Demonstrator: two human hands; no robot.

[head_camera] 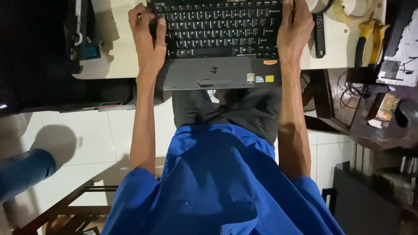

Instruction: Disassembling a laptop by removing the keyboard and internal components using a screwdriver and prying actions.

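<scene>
Pale desk (113, 52) | laptop (217, 69) between grips | left grip (148, 41), right grip (294, 32) clasp its sides

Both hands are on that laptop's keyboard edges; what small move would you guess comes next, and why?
Probably lifting the keyboard slightly. The left hand and right hand grip its opposite sides, and the laptop base overhangs the table edge, so a gentle lift seems safest.

Top edge cuts off the laptop (217, 48) beyond my hands; screen unseen. My left hand (147, 41) covers the keyboard's left end, my right hand (294, 32) its right end, fingertips out of frame. Tape roll (352, 11) right of my right hand, partly cropped.
</scene>
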